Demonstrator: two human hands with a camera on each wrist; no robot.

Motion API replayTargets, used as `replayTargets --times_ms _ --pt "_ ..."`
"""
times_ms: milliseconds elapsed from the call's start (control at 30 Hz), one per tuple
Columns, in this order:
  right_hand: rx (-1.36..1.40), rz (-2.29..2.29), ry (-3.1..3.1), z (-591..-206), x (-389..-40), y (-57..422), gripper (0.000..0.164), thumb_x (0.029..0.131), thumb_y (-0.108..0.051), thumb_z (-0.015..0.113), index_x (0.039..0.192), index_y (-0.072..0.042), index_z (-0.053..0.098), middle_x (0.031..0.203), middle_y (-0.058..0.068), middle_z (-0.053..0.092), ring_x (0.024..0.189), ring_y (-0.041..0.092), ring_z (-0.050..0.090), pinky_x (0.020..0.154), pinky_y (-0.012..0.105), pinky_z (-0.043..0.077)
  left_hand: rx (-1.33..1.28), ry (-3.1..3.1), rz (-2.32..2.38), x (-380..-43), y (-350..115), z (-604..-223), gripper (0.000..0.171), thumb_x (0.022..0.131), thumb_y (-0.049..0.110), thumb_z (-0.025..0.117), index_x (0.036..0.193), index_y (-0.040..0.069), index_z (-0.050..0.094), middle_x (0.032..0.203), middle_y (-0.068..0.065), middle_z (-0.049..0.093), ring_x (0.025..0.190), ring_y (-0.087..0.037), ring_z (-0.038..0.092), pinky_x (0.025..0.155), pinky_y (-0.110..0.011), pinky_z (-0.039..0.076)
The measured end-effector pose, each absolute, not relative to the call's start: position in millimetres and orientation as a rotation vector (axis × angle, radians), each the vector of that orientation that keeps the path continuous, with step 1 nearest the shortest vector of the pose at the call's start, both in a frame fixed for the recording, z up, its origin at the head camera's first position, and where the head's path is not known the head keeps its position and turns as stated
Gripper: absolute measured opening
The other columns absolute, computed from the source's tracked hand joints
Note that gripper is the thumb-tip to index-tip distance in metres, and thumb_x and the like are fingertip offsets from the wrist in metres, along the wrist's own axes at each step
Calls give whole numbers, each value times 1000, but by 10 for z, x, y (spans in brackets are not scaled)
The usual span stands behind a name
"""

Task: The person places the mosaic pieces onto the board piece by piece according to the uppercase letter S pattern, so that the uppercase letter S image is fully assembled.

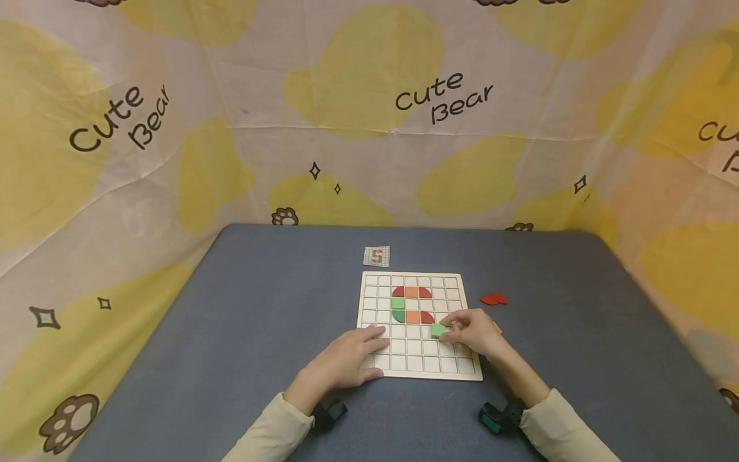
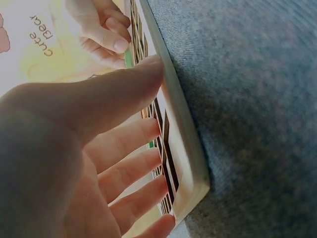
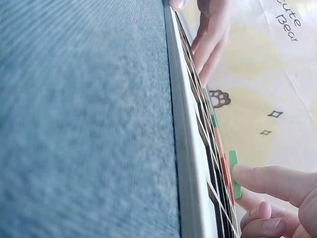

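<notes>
A pale wooden grid board (image 1: pixel 407 366) lies on the table with red, orange and green tiles set in its upper middle cells. My right hand (image 1: pixel 475 330) pinches a light green square tile (image 1: pixel 438 330) just below the lower red quarter-round tile (image 1: pixel 427 317). In the right wrist view the green tile (image 3: pixel 235 174) stands on edge between thumb and fingers, above the board's surface. My left hand (image 1: pixel 343 359) rests on the board's left edge with fingers spread; the left wrist view shows its thumb (image 2: pixel 124 94) along the board's near rim.
A small printed pattern card (image 1: pixel 376 256) lies beyond the board. Red pieces (image 1: pixel 494 299) sit to the board's right, and an orange piece (image 1: pixel 497 328) is partly hidden behind my right hand. A patterned cloth (image 1: pixel 369 96) hangs behind the blue-grey table (image 1: pixel 277 289).
</notes>
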State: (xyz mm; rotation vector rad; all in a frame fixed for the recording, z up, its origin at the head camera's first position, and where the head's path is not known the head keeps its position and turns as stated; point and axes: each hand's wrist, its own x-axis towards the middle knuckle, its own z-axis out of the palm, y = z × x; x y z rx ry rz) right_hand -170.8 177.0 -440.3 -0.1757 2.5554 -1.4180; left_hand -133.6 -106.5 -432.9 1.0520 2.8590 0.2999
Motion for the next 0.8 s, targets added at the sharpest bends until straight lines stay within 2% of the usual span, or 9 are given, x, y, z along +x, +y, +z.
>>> replayTargets --times_ms 233,800 --pt "-224 -1434 2532 -4436 -1728 1738 31 74 -5 79 100 7 71 60 -5 43 51 3 36 46 17 29 1046 2850 303 -1337 -1061 -4317 52 86 34 70 133 13 58 144 -8 53 135 -27 50 109 -42 45" --pt "-235 -1383 2553 -4475 -1762 1665 28 74 -6 79 99 3 72 60 -3 47 53 7 39 46 19 32 1037 2853 324 -1328 -1057 -4312 52 86 34 70 132 13 59 143 -8 54 135 -28 50 109 -42 44"
